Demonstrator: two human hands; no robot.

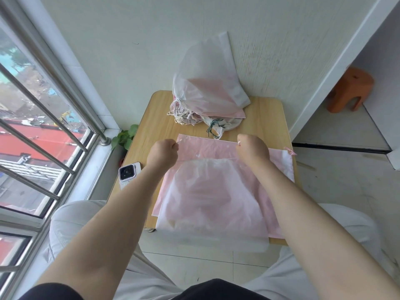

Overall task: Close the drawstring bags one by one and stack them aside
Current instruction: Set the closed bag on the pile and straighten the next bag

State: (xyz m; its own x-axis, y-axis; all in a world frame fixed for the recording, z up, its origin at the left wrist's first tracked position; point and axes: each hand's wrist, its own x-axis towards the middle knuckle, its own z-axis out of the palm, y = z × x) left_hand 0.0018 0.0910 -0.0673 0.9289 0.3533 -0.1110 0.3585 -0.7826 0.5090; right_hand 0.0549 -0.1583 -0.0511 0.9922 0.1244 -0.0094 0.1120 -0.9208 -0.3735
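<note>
A frosted white drawstring bag (213,191) lies on top of flat pink bags (207,148) on a small wooden table (266,124). Its mouth is gathered between my two hands. My left hand (162,153) is fisted at the left end of the mouth and pinches a thin drawstring. My right hand (252,149) is fisted at the right end and pinches the other string. At the table's far edge a pile of closed bags (207,87) leans on the wall, their cords bunched in front.
A phone (129,172) lies at the table's left edge. A window with metal bars (43,118) fills the left side, with a small green plant (125,137) below its corner. An orange stool (350,89) stands at the right. My knees sit under the table's near edge.
</note>
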